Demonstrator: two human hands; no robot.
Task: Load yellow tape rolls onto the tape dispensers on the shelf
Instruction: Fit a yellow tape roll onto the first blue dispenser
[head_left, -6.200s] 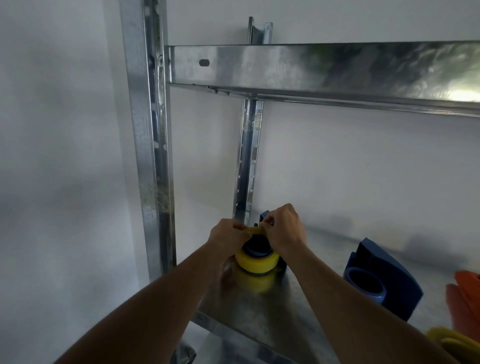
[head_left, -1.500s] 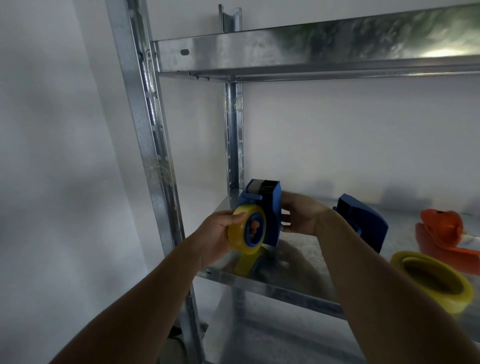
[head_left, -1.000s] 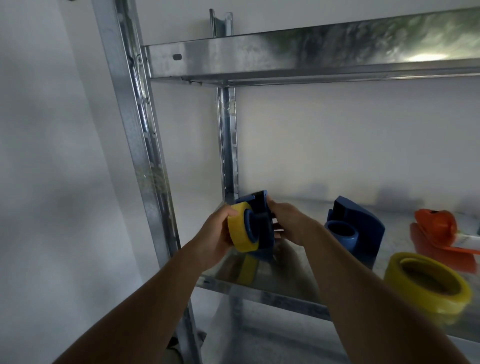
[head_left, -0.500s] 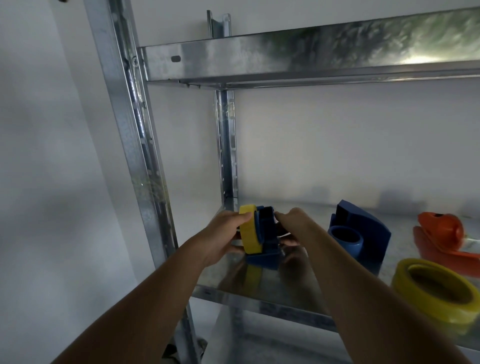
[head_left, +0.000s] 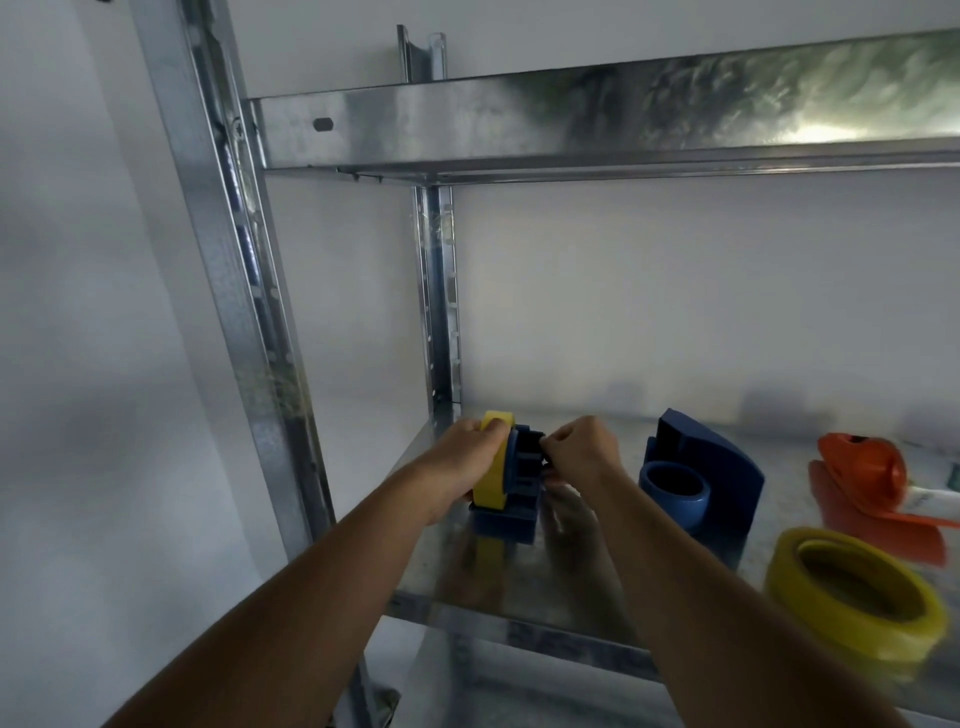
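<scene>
A blue tape dispenser (head_left: 514, 499) stands upright on the metal shelf (head_left: 519, 597) near its left end, with a yellow tape roll (head_left: 493, 467) mounted on its left side. My left hand (head_left: 462, 467) wraps around the roll from the left. My right hand (head_left: 579, 449) pinches the dispenser's right side at the top. A second blue dispenser (head_left: 696, 478) lies to the right with an empty blue hub. A loose yellow tape roll (head_left: 852, 597) lies flat at the shelf's front right.
An orange dispenser (head_left: 872, 488) lies at the far right of the shelf. An upper metal shelf (head_left: 597, 130) spans overhead. Steel uprights (head_left: 234, 291) stand at the left, and a white wall is behind.
The dispenser with the yellow roll came down from mid-air and now stands on the shelf. Both hands stay on it.
</scene>
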